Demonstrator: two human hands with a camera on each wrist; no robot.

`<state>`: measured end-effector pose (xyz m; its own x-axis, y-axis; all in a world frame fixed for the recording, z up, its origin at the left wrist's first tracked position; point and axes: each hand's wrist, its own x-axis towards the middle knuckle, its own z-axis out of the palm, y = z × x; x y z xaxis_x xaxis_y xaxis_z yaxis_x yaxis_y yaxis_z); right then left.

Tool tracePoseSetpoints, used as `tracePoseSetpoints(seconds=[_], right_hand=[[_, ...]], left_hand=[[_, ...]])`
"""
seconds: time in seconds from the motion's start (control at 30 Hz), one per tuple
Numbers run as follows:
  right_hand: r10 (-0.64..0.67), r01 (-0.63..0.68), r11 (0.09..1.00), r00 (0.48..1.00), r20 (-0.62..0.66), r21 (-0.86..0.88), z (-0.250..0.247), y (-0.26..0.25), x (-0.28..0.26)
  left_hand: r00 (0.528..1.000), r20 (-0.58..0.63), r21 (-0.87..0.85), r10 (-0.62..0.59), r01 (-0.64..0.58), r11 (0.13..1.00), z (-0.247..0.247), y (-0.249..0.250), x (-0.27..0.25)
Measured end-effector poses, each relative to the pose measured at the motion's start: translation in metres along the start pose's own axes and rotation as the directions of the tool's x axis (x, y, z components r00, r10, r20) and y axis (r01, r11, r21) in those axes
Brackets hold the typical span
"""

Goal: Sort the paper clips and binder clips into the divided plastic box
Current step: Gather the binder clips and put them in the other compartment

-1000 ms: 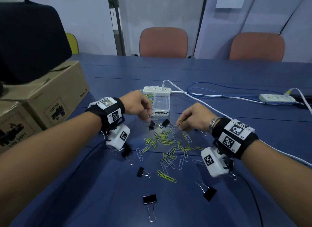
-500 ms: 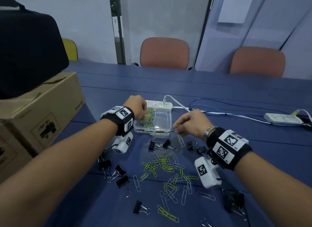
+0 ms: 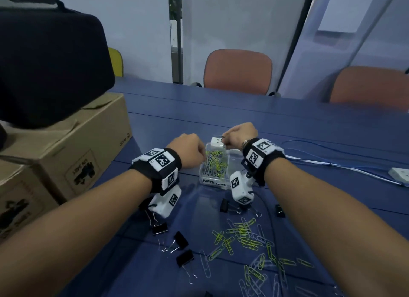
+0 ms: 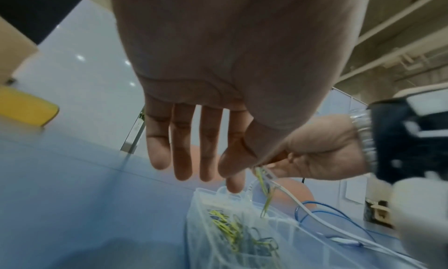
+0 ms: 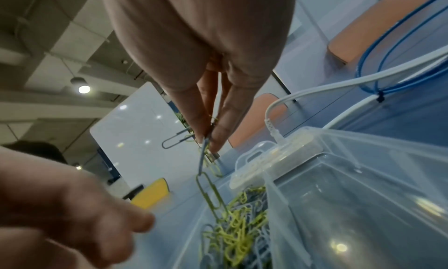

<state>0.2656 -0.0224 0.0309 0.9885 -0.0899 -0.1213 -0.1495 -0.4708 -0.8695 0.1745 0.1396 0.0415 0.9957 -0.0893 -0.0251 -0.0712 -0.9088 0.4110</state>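
Note:
The clear divided plastic box (image 3: 214, 182) stands mid-table; its left compartment holds a heap of yellow and grey paper clips (image 3: 215, 164), and the right one looks bare. My right hand (image 3: 224, 142) pinches a dangling bunch of paper clips (image 5: 209, 179) between thumb and finger (image 5: 225, 131) above the box (image 5: 339, 177). My left hand (image 4: 206, 173) hovers just left of the box (image 4: 201, 215) with straight fingers, holding nothing. Loose paper clips (image 3: 247, 237) and black binder clips (image 3: 181, 239) lie on the table near me.
Stacked cardboard boxes (image 3: 66, 155) with a black case (image 3: 44, 64) on top line the left side. A white power strip (image 3: 218, 142) sits right behind the box, and white and blue cables (image 3: 332, 164) run to the right. Chairs (image 3: 238, 71) stand beyond the table.
Both hands moved from the clip pile forward to the box. The right hand carried its paper clips over the box, and the left hand now has its fingers spread.

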Motion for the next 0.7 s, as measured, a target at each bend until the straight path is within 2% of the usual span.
tracePoseSetpoints(seconds=[0.07, 0.13, 0.37, 0.5, 0.6, 0.7], right_hand=[[0.0, 0.01, 0.989, 0.998, 0.065, -0.149, 0.009, 0.007, 0.009], [0.004, 0.029, 0.974, 0.989, 0.146, -0.223, 0.013, 0.012, 0.013], [-0.005, 0.038, 0.985, 0.982, 0.191, -0.168, -0.002, 0.006, -0.01], [-0.057, 0.077, 0.992, 0.98, 0.191, -0.099, -0.026, 0.0, -0.052], [-0.118, 0.149, 0.984, 0.956, 0.27, -0.096, -0.045, 0.008, -0.09], [-0.154, 0.256, 0.938, 0.911, 0.382, -0.234, -0.053, 0.03, -0.123]], left_hand=[[1.0, -0.009, 0.01, -0.01, 0.01, 1.0, -0.003, -0.008, -0.002], [1.0, -0.022, -0.004, -0.014, 0.014, 1.0, -0.005, -0.014, -0.005], [0.998, -0.061, -0.035, 0.02, -0.022, 0.999, -0.009, -0.011, -0.019], [0.991, -0.067, -0.043, 0.114, -0.117, 0.992, -0.004, 0.007, -0.042], [0.975, 0.044, 0.003, 0.22, -0.22, 0.975, 0.008, 0.019, -0.064], [0.943, 0.211, 0.07, 0.257, -0.277, 0.958, 0.024, 0.024, -0.085]])
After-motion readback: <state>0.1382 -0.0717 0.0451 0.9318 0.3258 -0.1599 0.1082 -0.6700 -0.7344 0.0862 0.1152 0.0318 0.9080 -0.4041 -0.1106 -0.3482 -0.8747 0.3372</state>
